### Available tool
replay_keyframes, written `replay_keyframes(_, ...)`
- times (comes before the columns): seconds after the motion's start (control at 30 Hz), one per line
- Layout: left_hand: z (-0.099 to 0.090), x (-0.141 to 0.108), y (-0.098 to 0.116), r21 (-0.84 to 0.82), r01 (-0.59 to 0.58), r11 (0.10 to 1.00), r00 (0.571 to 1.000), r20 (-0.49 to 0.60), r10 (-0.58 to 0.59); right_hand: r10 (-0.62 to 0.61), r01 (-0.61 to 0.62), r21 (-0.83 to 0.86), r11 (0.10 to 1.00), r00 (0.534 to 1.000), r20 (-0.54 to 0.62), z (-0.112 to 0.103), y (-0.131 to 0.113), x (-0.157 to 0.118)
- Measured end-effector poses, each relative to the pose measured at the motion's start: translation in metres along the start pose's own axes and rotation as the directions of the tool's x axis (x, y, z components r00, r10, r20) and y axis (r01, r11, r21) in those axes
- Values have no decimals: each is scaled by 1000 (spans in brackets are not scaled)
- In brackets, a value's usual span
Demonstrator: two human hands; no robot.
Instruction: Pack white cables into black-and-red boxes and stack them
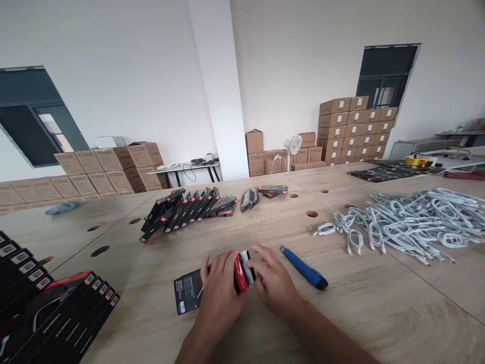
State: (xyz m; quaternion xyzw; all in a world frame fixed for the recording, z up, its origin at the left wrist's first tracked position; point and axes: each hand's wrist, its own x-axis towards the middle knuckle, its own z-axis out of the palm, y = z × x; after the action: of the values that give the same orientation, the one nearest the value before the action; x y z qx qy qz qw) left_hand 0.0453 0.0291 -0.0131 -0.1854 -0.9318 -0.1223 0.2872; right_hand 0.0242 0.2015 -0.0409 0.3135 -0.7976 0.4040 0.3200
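Note:
Both my hands rest on a flat black and red box [189,292] lying on the wooden table [379,303] in front of me. My left hand [220,290] presses down on the box body. My right hand [271,280] grips its red and white end [242,273], where the flap sits. A blue utility knife [305,274] lies just right of my right hand.
A fanned row of black boxes [189,208] lies further back, with more stacked at the near left [56,313]. A pile of coiled white cables [409,222] covers the right side. Round holes [312,214] dot the table. Cardboard cartons [356,129] line the walls.

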Motion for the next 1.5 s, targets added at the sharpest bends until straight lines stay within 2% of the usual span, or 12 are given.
replay_keyframes(0.17, 0, 0, 7, -25, -3, 1000, 1000, -4, 3, -42, 49, -180, 983, 998, 38, -2, 5, 5)
replay_keyframes(0.27, 2, 0, 7, -16, 4, 1000, 1000, -2, -4, 64, -52, -165, 985, 996, 69, 1, 0, 7)
replay_keyframes(0.4, 3, 0, 5, 20, 10, 1000, 1000, -22, -10, 317, -335, 60, 940, 928, 196, 8, -11, 5)
replay_keyframes(0.5, 1, 1, 3, 8, -15, 1000, 1000, -6, 15, 428, -491, 302, 817, 868, 253, 11, -14, 5)
replay_keyframes(0.6, -4, 3, -3, -24, -21, 999, 999, 43, 22, 505, -531, 413, 740, 844, 181, 6, -2, 8)
replay_keyframes(0.77, -12, 1, -23, 4, 73, 997, 994, 82, -73, 583, -547, 425, 721, 811, 54, -13, 34, 14)
replay_keyframes(0.87, -12, -1, -29, 35, 95, 995, 985, 138, -99, 577, -518, 375, 769, 815, -57, -21, 41, 15)
replay_keyframes(0.93, -10, -3, -27, 45, 105, 993, 979, 171, -111, 496, -449, 299, 842, 863, -99, -24, 36, 14)
replay_keyframes(1.07, -7, -3, -20, 36, 103, 994, 975, 195, -108, 254, -253, -22, 967, 965, 69, -25, 24, 11)
replay_keyframes(1.23, -7, -4, -17, 23, 118, 993, 956, 268, -120, 265, -259, -56, 964, 955, 130, -24, 20, 11)
replay_keyframes(1.4, -11, -3, -16, 28, 167, 985, 927, 337, -167, 282, -281, 25, 959, 959, -29, -31, 31, 18)
replay_keyframes(1.5, -12, -3, -15, 39, 184, 982, 924, 335, -186, 371, -373, 26, 927, 907, -197, -53, 55, 20)
